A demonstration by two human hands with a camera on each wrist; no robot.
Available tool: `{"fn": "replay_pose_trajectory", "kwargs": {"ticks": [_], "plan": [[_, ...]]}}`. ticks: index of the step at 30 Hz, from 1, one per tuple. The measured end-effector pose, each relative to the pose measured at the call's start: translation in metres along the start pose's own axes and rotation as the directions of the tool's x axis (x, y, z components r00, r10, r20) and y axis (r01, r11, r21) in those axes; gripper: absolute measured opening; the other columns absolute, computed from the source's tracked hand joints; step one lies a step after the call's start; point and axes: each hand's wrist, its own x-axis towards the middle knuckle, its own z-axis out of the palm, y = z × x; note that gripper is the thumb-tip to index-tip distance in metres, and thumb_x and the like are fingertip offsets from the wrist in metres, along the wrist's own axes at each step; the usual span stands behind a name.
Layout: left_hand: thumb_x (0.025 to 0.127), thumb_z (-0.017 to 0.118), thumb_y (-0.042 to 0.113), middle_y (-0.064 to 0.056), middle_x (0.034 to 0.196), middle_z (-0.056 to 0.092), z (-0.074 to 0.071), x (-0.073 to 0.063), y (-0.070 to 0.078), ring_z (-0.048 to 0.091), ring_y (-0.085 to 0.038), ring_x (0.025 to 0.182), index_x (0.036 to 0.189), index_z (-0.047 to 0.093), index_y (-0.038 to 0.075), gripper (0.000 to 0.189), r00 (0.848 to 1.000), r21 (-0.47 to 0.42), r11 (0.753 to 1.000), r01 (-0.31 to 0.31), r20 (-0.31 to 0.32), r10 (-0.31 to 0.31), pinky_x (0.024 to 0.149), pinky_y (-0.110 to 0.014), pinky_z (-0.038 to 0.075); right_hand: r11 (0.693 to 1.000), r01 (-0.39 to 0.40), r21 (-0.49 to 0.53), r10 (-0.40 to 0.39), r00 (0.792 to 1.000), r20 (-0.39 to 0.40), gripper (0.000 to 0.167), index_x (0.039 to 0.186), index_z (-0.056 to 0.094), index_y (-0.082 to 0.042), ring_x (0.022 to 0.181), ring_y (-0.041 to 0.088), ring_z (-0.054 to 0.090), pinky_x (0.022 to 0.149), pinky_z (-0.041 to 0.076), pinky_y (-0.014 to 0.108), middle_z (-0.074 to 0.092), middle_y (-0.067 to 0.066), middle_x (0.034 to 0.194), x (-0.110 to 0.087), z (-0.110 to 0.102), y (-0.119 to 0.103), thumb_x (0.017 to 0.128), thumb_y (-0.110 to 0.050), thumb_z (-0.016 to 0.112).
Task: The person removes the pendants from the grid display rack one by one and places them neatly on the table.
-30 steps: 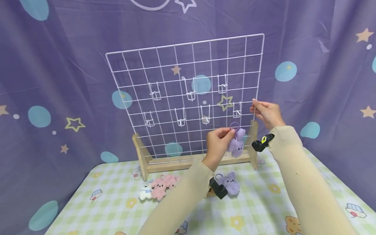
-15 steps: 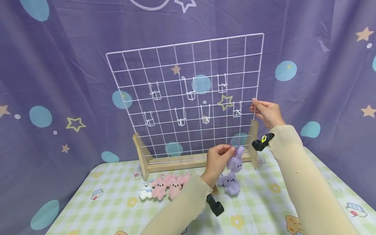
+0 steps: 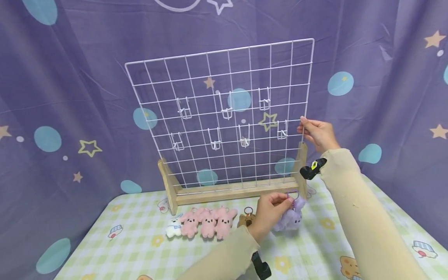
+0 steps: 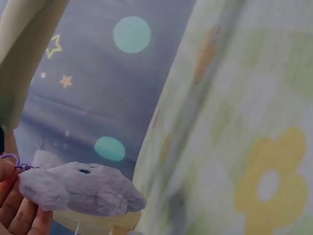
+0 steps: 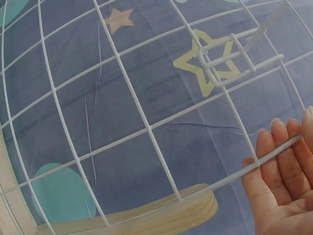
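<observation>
My left hand (image 3: 269, 216) pinches the chain of a purple plush keychain (image 3: 296, 218) low over the table's right half. In the left wrist view, its fluffy body (image 4: 93, 188) extends from my fingers (image 4: 22, 215), with a purple ring beside them. Another purple plush on the table is mostly hidden behind the hand and the held one. My right hand (image 3: 319, 134) grips the right edge of the white wire grid (image 3: 224, 155); the right wrist view shows several fingers (image 5: 279, 152) around that rod. White hooks (image 3: 282, 134) hang on the grid, bearing nothing.
A wooden stand (image 3: 217, 193) supports the grid. On the checked tablecloth (image 3: 140, 233), a white plush (image 3: 174, 227) lies left of a row of pink plushes (image 3: 208, 225). A brown plush (image 3: 246, 218) is partly behind my left hand. A patterned purple curtain (image 3: 87, 77) hangs behind.
My left hand has lowered the purple plush from in front of the grid to just above the table, ending slightly further right. My right hand has stayed on the grid's edge.
</observation>
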Motion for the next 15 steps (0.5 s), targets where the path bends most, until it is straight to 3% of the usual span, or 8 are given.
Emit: {"fn": "replay_pose_trajectory", "kwargs": {"ticks": [8,15], "plan": [[0.083,0.068,0.003,-0.018,0.084,0.07,0.009,-0.012,-0.012,0.061,0.0,0.067,0.088,0.067,-0.009,0.013,0.996,-0.007,1.0,0.005,0.084,-0.004,0.067,-0.015,0.052,0.999,-0.012,-0.042,0.012,1.0,-0.006,0.019,0.071,0.071,-0.017,0.07,0.006,0.064,0.072,0.053,0.017,0.068,-0.004,0.07,-0.003,0.0,0.0,0.087,-0.026,0.067],[0.083,0.067,0.0,-0.023,0.084,0.069,0.013,-0.014,-0.014,0.063,-0.002,0.066,0.088,0.066,-0.011,0.012,0.99,-0.045,0.999,-0.008,0.143,0.015,0.067,-0.018,0.053,1.0,-0.001,-0.026,0.001,1.0,-0.003,0.019,0.071,0.071,-0.016,0.069,0.006,0.064,0.071,0.053,0.016,0.068,-0.003,0.07,-0.002,0.0,0.0,0.087,-0.025,0.067]]}}
